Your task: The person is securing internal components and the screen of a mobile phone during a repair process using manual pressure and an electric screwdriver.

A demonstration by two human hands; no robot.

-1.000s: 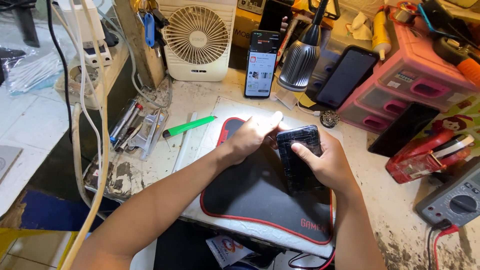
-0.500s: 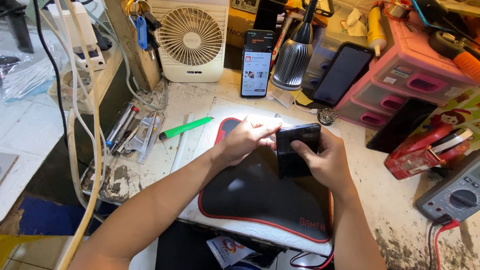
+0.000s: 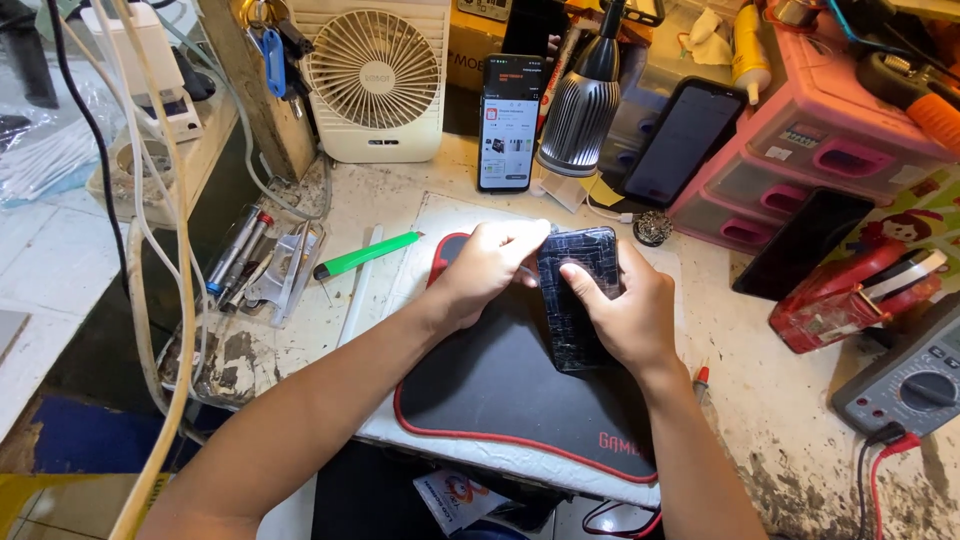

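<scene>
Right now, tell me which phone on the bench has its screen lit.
The phone standing upright beside the white fan; the two phones leaning on the pink drawers are dark.

This is a small phone repair workshop. The messy bench [image 3: 780, 450] holds a meter with wires [image 3: 915, 385], pink drawers [image 3: 800, 165], screwdrivers [image 3: 240, 250], a lamp [image 3: 585, 105], a little fan [image 3: 375, 75] and several phones [image 3: 510, 120].

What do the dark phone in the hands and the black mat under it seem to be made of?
Phone: its face looks like glossy glass, judging by the web of cracks catching the light; the body material can't be told. Mat: probably soft matte fabric over rubber, since it lies flat, shows no glare and has a stitched-looking red edge.
</scene>
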